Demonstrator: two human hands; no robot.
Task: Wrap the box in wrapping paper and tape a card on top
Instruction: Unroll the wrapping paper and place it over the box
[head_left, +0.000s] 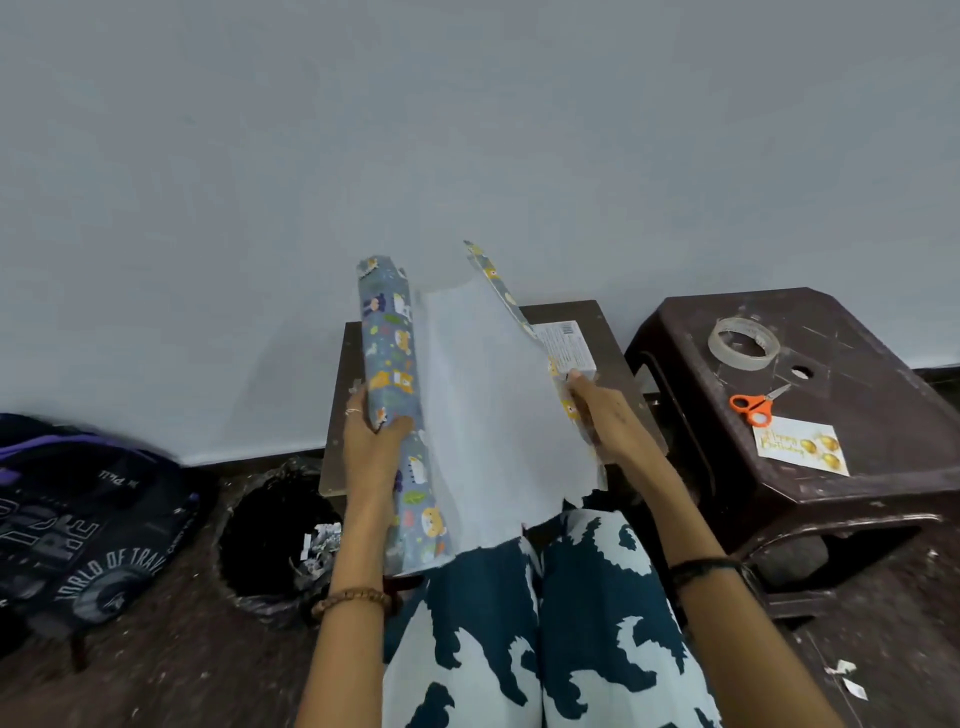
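Nearest to the camera are the person's knees in patterned trousers (524, 639), and the lower end of the wrapping paper roll (397, 410) comes down almost to the lap. The left hand (371, 441) grips this roll around its middle, with the fingers curled round the tube. The right hand (597, 415) pinches the free edge of the sheet (483, 410) and holds it out to the right, so that the white back side of the paper faces the camera. I think the two hands are kept apart like this to unroll the paper and open enough of it for the box. The wrapping itself is not yet begun.

The long axis of the roll runs away from the person, from the lap up toward the wall, tilted a little to the left. The printed side faces outward.

Behind the paper stands a small table (597, 322), and on it lies the box (566, 345), partly hidden by the loose edge of the sheet. It is just beyond the right hand.

On the stool (883, 395) at the right wait the tape roll (744, 344), the orange scissors (756, 402) and the birthday card (802, 448), near each other, probably kept ready for the later steps.

On the floor at the left are a lined bin (270, 540) and a dark bag (83, 519).
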